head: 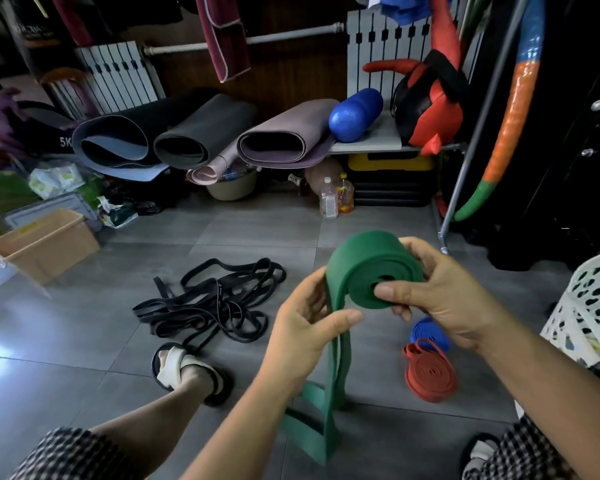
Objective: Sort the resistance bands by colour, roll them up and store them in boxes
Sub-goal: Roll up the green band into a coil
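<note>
The step in hand is the rolling of the green resistance band (374, 271), which is held in the air above the floor (257, 237), a little to the right of the middle of the view. The right hand (440, 299) holds the coil: its grip is closed around the roll, with the thumb pressed on the flat face near the centre and the fingers behind. The left hand (305, 327) is at 8 o'clock from the coil, and its grip pinches the loose tail (336, 375) between thumb and fingers. This tail hangs down towards 6 o'clock and ends in a loop near the floor. In my judgement the roll is more than half done. The next move calls for turning the coil while the left hand feeds the tail flat and tight, so that the layers do not slip sideways. At 5 o'clock from the coil, a blue roll (428, 332) and a red roll (430, 375) lie on the floor, touching each other. The black bands (215, 303) lie tangled at 9 o'clock, not yet rolled. A cardboard box (45, 244) stands open at 10 o'clock, well apart.
</note>
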The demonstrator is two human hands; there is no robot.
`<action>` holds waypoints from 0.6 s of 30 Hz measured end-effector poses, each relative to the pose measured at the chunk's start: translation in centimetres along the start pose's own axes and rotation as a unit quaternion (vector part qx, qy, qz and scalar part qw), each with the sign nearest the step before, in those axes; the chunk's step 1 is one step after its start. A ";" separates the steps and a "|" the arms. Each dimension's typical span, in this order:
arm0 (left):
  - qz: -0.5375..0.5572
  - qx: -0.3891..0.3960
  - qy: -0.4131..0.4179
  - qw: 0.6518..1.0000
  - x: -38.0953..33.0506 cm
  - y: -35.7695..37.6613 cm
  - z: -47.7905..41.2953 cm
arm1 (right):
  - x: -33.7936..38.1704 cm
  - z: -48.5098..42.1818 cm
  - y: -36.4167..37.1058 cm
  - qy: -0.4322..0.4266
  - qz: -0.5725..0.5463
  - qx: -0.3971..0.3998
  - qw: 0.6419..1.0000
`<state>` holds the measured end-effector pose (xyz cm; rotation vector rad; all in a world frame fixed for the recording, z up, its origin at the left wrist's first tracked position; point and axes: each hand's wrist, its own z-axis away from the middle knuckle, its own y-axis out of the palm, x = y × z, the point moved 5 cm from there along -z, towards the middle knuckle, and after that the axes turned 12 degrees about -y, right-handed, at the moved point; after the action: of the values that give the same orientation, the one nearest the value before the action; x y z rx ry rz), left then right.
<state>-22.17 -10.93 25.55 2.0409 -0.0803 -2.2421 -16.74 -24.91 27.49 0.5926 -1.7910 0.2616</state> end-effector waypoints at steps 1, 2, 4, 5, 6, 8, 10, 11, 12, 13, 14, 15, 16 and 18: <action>0.038 -0.012 0.001 0.999 0.2 0.1 0.0 | -0.2 0.0 0.4 0.000 -0.036 -0.009 0.999; 0.082 -0.022 -0.002 0.996 0.3 0.2 0.0 | -0.6 0.1 0.8 0.001 -0.081 -0.021 0.996; 0.169 -0.024 -0.010 0.985 0.4 0.6 -0.2 | -1.3 0.2 1.7 -0.003 -0.162 -0.049 0.986; 0.199 -0.021 -0.009 0.980 0.3 0.8 -0.2 | -1.6 0.2 2.2 -0.007 -0.188 -0.060 0.980; 0.221 -0.020 -0.006 0.975 0.1 1.0 -0.2 | -2.0 0.2 2.6 -0.010 -0.207 -0.069 0.976; 0.221 -0.021 0.005 0.975 -0.6 1.1 -0.1 | -2.5 0.2 3.0 -0.007 -0.226 -0.077 0.971; 0.151 -0.031 0.023 0.988 -1.3 0.5 0.0 | -2.4 0.2 2.8 0.013 -0.195 -0.052 0.979; 0.090 -0.042 0.034 0.994 -1.8 -0.1 0.0 | -2.2 0.2 2.4 0.032 -0.147 -0.034 0.988; 0.019 -0.050 0.047 0.997 -2.3 -0.6 0.0 | -1.9 0.1 1.7 0.049 -0.065 -0.017 0.996; -0.055 -0.049 0.059 0.996 -2.6 -1.1 -0.1 | -1.5 0.1 0.9 0.060 0.047 0.000 0.997; -0.123 -0.040 0.062 0.990 -3.0 -1.4 -0.3 | -0.9 0.0 0.2 0.051 0.167 0.022 0.984; -0.184 -0.030 0.063 0.981 -3.2 -1.6 -0.4 | -0.2 -0.1 -0.1 0.025 0.279 0.058 0.958; -0.239 -0.018 0.059 0.969 -3.3 -1.7 -0.6 | 0.3 -0.2 0.0 -0.009 0.369 0.104 0.924; -0.325 0.006 0.046 0.944 -3.3 -1.2 -0.8 | 0.6 0.0 0.7 -0.029 0.428 0.169 0.887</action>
<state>-21.15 -9.37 28.60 2.4352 0.6881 -2.4581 -17.21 -24.45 28.15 -0.0046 -1.9882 1.1882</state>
